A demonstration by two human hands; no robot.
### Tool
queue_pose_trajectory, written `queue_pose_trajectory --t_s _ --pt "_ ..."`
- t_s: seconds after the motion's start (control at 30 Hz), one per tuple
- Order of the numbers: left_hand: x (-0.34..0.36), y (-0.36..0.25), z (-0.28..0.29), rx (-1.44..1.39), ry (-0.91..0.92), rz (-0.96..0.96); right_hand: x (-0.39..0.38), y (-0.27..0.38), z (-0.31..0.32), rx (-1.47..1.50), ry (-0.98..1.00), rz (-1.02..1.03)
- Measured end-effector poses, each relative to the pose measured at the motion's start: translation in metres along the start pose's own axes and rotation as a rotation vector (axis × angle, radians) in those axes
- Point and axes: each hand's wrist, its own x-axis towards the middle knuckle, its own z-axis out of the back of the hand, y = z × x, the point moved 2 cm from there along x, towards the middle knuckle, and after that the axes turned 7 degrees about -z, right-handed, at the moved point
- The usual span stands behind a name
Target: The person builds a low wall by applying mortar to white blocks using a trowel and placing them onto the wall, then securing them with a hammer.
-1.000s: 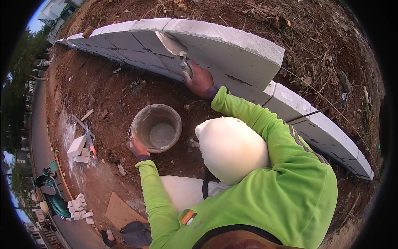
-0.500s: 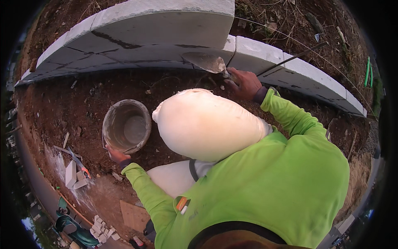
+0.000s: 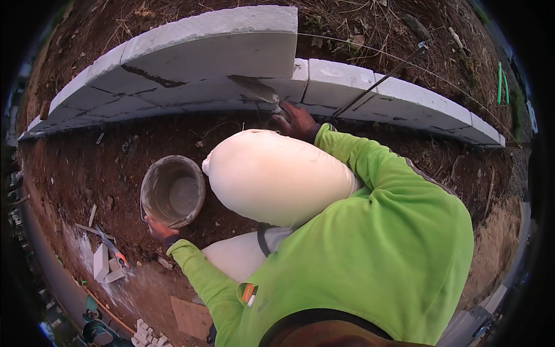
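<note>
My left hand (image 3: 160,228) is closed on the near rim of a round, mortar-stained bucket (image 3: 151,194). The bucket leans a little on the soil, with grey residue at its bottom. In front of my knees, my right hand (image 3: 298,122) grips the handle of a trowel (image 3: 257,89). The trowel's blade points left, close against the face of a low wall of pale blocks (image 3: 225,55). Whether the blade touches the wall I cannot tell. Dark mortar marks run along the block joints.
A string line (image 3: 361,46) runs along the wall's top, and a thin rod (image 3: 376,85) leans across it at right. A handsaw (image 3: 118,254) lies by cut block pieces (image 3: 101,263) at left. A flat board (image 3: 191,317) and several small blocks (image 3: 147,335) lie nearer.
My right hand has moved left with the trowel, and its blade has turned and looks darker against the wall. My left hand stays on the bucket. The whole view has shifted slightly.
</note>
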Motion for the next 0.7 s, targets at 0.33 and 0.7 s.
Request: queue_pose_trajectory --t_s 0.33,0.7 --pt "-0.012 -0.003 -0.004 0.069 -0.005 -0.001 -0.078 -0.047 0.092 -0.151 -0.195 0.029" --pt "0.014 0.01 0.008 0.043 0.006 -0.015 -0.064 0.04 0.098 1.16 0.118 -0.505"
